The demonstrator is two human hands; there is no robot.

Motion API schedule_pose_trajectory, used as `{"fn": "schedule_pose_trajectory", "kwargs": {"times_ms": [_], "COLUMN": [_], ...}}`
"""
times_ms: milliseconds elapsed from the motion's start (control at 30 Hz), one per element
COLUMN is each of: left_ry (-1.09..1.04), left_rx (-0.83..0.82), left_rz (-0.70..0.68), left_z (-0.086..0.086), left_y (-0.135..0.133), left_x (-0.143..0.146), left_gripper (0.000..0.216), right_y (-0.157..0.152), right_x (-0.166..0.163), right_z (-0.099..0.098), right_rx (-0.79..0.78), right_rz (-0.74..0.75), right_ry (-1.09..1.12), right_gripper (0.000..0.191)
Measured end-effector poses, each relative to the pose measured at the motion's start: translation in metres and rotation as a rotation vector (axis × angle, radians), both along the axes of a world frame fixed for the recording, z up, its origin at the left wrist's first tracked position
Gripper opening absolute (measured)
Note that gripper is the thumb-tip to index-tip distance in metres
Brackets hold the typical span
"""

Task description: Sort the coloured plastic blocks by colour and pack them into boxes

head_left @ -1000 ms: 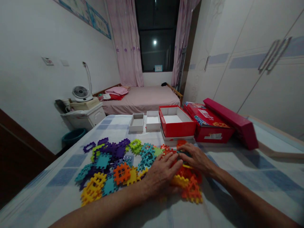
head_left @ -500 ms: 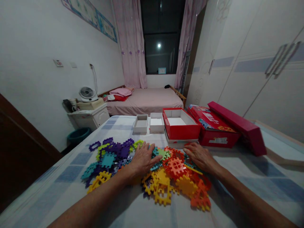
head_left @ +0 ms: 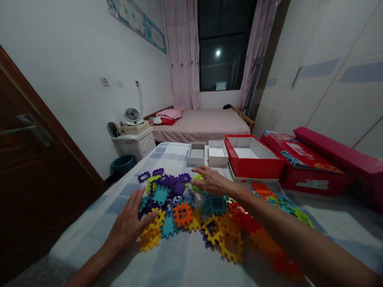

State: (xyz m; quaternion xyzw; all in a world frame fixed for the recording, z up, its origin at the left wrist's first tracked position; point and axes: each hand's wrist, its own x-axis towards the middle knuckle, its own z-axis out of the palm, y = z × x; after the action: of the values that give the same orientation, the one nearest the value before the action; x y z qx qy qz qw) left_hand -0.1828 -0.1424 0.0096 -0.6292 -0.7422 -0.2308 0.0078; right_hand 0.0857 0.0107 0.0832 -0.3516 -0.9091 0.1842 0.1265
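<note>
A loose heap of notched plastic building pieces spreads over the cloth in front of me. My left hand (head_left: 131, 217), fingers spread, rests at the heap's left edge against yellow pieces (head_left: 151, 233) and near a turquoise square piece (head_left: 160, 195). My right hand (head_left: 211, 180) reaches across the heap's far side, fingers stretched out over a lime piece (head_left: 197, 182). Purple pieces (head_left: 170, 184) lie between the hands. An orange window piece (head_left: 182, 214) sits in the middle. My right forearm hides part of the red and orange pieces (head_left: 245, 221).
Behind the heap stand two small white boxes (head_left: 196, 163) (head_left: 218, 162), an open red box (head_left: 257, 167) and a closed red box (head_left: 314, 185). A long crimson lid (head_left: 338, 153) leans on the latter. A checked cloth (head_left: 176, 261) covers the surface. A bed (head_left: 206, 123) stands beyond.
My left hand has moved from the middle to the heap's left edge. My right hand has swung left over the heap. The view has turned left, and some pieces now lie farther right.
</note>
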Motion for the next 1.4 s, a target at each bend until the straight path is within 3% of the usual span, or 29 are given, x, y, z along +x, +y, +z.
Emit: {"fn": "schedule_pose_trajectory", "kwargs": {"times_ms": [100,200,400,500,700,1067,1400], "left_ry": [0.095,0.151,0.033,0.025,-0.01,-0.09,-0.067], "left_rx": [-0.052,-0.014,0.024,-0.001,0.037,0.174,0.199], "left_rz": [-0.111,-0.216,-0.231,-0.261,-0.355,-0.56,-0.846], "left_z": [-0.014,-0.016,-0.008,-0.003,0.008,0.008,0.032], "left_y": [-0.025,-0.036,-0.02,-0.007,0.015,0.058,0.079], "left_x": [-0.005,0.006,0.028,0.038,0.068,0.134,0.209], "left_gripper": [0.096,0.11,0.105,0.104,0.092,0.079,0.071], "right_y": [0.013,0.02,0.009,0.005,0.008,-0.006,-0.035], "right_x": [-0.05,-0.085,-0.097,-0.083,-0.044,0.038,0.132], "right_z": [-0.007,-0.012,-0.014,-0.013,-0.007,-0.017,-0.007], "right_rx": [-0.055,-0.09,-0.149,-0.108,-0.201,-0.287,-0.269], "right_rz": [0.039,0.056,0.158,0.158,0.036,-0.125,-0.315], "right_ry": [-0.036,-0.082,-0.165,-0.144,-0.05,0.276,0.388], "right_gripper": [0.067,0.078,0.084,0.083,0.072,0.039,0.036]}}
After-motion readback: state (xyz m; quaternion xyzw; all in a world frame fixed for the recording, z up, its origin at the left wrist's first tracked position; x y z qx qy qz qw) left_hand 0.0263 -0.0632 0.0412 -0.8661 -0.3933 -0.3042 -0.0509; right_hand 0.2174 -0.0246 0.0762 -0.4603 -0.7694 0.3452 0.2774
